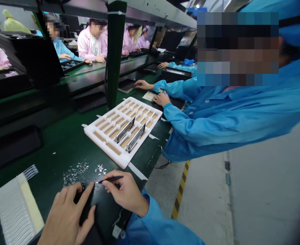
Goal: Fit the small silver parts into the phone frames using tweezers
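My right hand (125, 192) pinches black tweezers (110, 179), whose tip points left toward a small heap of tiny silvery parts (100, 168). My left hand (67, 214) lies on a black flat piece (99, 204) at the bench's near edge, fingers wrapped over its left side. A wider scatter of the same small parts (74, 172) lies just beyond my left fingers. Behind them sits a white foam tray (123, 127) with rows of slots, two of which carry long metal strips (130, 132).
A white ribbed sheet with a cream strip (16, 207) lies at the left on the green bench (60, 146). A co-worker in a blue coat (216, 115) leans over the bench on the right. Other people sit across the line. A green post (115, 51) rises behind the tray.
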Motion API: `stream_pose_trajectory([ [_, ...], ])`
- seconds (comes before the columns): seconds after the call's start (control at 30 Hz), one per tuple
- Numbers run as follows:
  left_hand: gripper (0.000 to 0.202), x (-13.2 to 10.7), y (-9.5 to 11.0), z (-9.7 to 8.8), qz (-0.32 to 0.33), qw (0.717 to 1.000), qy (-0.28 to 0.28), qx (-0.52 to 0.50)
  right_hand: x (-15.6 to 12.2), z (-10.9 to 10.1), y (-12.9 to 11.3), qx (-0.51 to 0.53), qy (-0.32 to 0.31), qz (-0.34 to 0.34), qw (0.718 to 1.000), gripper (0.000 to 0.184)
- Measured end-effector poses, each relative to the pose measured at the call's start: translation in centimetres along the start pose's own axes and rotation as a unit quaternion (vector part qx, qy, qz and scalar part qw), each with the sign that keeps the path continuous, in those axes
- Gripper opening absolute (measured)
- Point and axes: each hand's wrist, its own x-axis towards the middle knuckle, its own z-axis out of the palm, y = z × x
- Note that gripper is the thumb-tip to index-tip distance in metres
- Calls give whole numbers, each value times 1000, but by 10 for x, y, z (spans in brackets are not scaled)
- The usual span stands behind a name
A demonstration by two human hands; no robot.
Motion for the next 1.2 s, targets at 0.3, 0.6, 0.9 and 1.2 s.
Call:
stream_pose_trajectory([
  [0.3, 50, 2, -1, 0, 4, 1000, -17, -1, 10, 8, 3, 51, 1, 63, 997, 34],
  [0.6, 53, 5, -8, -2, 24, 999, -27, 3, 3, 7, 7, 80, 60, 61, 993, 49],
  [0.9, 35, 118, 26, -76, 48, 975, -146, -160, -4, 5, 0, 64, 103, -14, 993, 40],
  [1.2, 40, 282, 80, 18, -83, 983, -112, -116, 5, 1, 0, 53, 103, -46, 992, 32],
])
